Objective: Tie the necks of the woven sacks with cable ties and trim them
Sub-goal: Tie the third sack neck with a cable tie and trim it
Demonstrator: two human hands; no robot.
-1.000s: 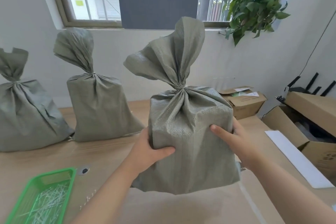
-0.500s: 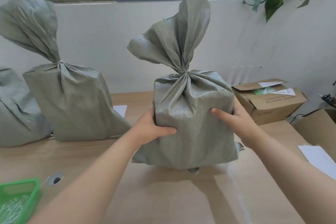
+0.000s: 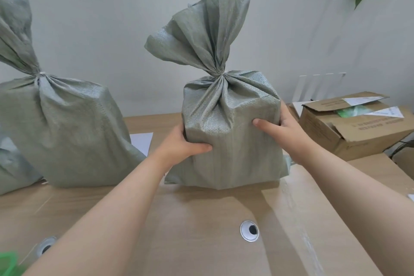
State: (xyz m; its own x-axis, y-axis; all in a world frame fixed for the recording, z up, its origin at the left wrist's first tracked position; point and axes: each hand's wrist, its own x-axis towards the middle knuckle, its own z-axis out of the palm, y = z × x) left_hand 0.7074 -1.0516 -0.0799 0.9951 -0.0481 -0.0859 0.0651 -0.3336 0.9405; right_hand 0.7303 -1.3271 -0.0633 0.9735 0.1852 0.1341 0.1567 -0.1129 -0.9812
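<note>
Both hands hold the middle sack (image 3: 230,136) by its flanks, left hand (image 3: 179,147) at nine o'clock, right hand (image 3: 287,129) at three. Their fingers (image 3: 285,116) curl round the cloth, likely to steady it upright on the worktop (image 3: 201,231). Its cinched neck (image 3: 220,73) points to twelve, beside another tied sack (image 3: 67,130).

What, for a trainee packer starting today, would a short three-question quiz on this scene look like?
1. True or false: the left hand and the right hand both hold the middle sack.
2. What stands to that sack's right? A) cardboard box B) bucket C) chair
3. Which hand's thumb lies higher on the sack?
Key: 1 true; 2 A; 3 the right hand's.
</note>
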